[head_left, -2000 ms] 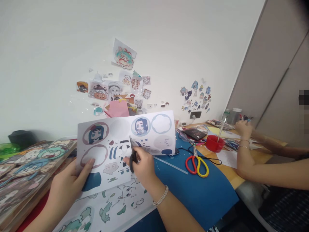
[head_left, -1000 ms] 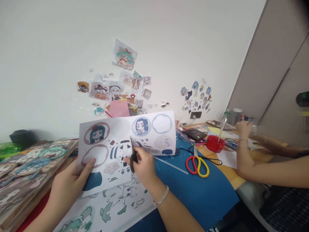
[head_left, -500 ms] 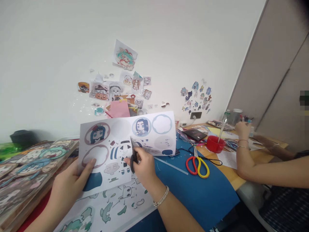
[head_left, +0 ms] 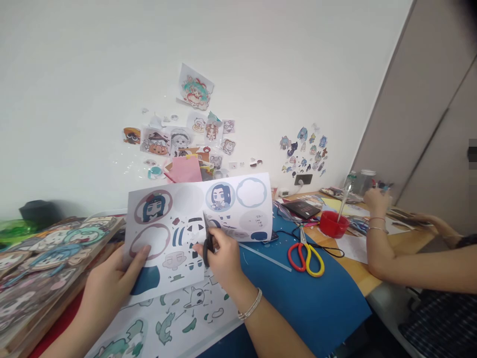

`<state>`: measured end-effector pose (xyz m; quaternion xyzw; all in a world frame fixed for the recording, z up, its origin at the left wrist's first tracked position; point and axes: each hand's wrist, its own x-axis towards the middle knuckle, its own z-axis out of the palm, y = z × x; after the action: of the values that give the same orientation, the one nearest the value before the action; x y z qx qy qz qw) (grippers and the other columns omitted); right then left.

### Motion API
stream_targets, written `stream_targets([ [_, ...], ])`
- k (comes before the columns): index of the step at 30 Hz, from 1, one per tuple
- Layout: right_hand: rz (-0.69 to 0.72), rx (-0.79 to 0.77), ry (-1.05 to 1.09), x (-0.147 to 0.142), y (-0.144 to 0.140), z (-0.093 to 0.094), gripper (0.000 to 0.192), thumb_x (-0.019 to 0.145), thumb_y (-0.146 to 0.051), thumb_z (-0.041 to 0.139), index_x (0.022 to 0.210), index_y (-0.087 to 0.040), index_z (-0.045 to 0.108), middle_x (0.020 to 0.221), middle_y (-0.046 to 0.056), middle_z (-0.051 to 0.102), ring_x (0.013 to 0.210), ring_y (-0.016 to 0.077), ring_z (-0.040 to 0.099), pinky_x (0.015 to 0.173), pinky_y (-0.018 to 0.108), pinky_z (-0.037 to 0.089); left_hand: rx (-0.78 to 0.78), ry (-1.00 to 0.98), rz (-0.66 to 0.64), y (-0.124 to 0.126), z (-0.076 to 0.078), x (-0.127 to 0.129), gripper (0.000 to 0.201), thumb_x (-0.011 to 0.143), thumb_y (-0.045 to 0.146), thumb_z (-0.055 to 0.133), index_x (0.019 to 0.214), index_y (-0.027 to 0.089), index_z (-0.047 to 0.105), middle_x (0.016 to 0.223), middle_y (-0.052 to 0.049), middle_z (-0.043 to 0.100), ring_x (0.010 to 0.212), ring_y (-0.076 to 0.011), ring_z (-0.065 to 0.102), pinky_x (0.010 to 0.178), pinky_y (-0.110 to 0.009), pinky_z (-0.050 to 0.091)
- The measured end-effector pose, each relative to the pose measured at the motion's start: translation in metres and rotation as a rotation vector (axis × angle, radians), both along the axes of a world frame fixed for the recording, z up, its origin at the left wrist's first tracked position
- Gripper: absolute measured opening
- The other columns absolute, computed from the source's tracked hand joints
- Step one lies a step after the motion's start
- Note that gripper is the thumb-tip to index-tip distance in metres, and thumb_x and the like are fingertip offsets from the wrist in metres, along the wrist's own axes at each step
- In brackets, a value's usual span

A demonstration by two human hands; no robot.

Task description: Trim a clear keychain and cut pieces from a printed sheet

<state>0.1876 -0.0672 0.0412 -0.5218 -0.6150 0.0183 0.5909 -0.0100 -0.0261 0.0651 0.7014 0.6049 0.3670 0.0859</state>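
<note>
A white paper sheet printed with cartoon figures and ovals [head_left: 190, 199] is held up in front of me. My left hand [head_left: 122, 268] grips its lower left part, thumb on the printed face. My right hand [head_left: 223, 251] is closed around black-handled scissors [head_left: 207, 248], whose blades sit in a cut running up the middle of the sheet. Right of the cut, the paper bends away. Under it lies a second sheet with green printed animal parts [head_left: 175, 323], on a blue mat [head_left: 298, 293].
Red-and-yellow-handled scissors [head_left: 305, 258] lie on the mat beside a clear strip [head_left: 264, 256]. Behind them stands a red cup [head_left: 334, 224]. At left is a stack of printed cutouts [head_left: 48, 263]. Another person's arm [head_left: 402, 266] rests on the wooden table at right. Stickers [head_left: 181, 139] cover the wall.
My view has shifted slightly. The sheet, both my hands and the scissors keep nearly the same positions. At right, the other person's farther hand has shifted a little.
</note>
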Motion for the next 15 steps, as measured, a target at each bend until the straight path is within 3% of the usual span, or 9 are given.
stream_targets([
  [15,0.045,-0.056,0.024,0.0015,0.0022,-0.0037,0.029,0.072,-0.034,0.063,0.096,-0.019,0.061,0.063,0.001,0.057,0.057,0.0155,0.051,0.049,0.023,0.039,0.016,-0.066,-0.043,0.0033,-0.0068,-0.0016,0.039,0.069,0.059,0.043,0.075,0.022,0.052,0.066,-0.002,0.063,0.060,-0.0200,0.058,0.050,-0.023,0.042],
])
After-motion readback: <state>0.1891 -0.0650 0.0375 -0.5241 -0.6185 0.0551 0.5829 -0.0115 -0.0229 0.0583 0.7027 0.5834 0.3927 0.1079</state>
